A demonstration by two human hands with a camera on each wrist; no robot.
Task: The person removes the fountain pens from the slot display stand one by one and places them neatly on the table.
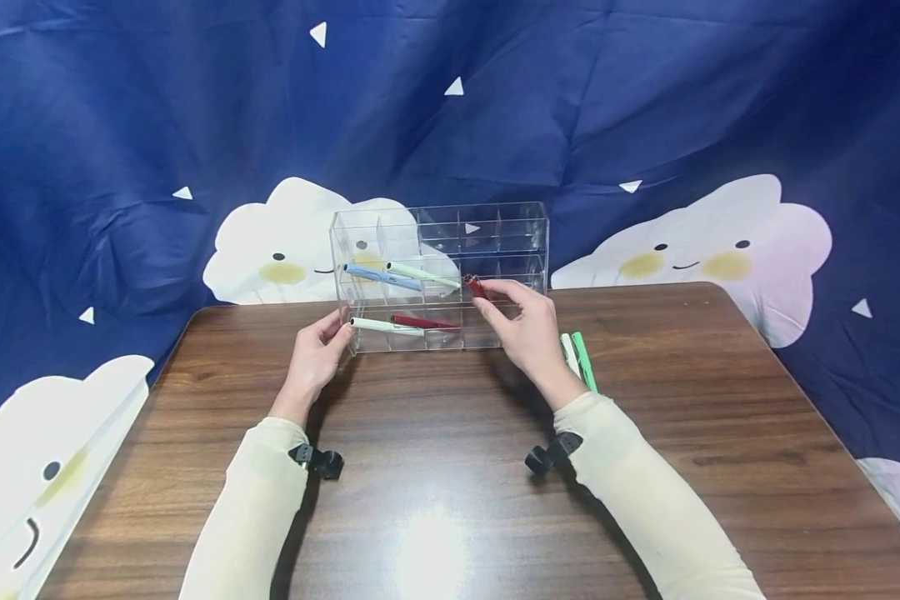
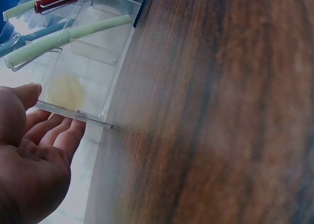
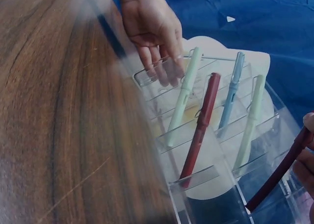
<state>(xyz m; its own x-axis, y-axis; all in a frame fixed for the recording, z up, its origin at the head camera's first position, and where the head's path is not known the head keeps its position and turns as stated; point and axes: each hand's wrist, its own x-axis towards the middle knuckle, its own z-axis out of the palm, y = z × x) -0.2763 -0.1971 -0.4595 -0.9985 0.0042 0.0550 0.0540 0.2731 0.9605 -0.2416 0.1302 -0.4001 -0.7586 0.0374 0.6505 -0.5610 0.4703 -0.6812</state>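
Observation:
A clear plastic pen organizer (image 1: 546, 250) with several compartments stands near the table's back edge. My left hand (image 1: 315, 358) grips its left side wall, the thumb on one face and the fingers on the other in the left wrist view. My right hand (image 1: 527, 329) pinches a dark red pen (image 3: 279, 177), whose lower end reaches into a compartment right of the middle. A blue pen (image 1: 382, 276) and a pale green pen (image 1: 423, 275) lean in the middle row. Below them rest another pale green pen (image 1: 386, 326) and a red pen (image 1: 423, 322).
On the wooden table (image 1: 435, 442), a bright green pen (image 1: 583, 361) and a white pen (image 1: 570, 354) lie beside the right wrist, partly hidden by it. Behind the table hangs a blue curtain (image 1: 495, 142) with clouds on it.

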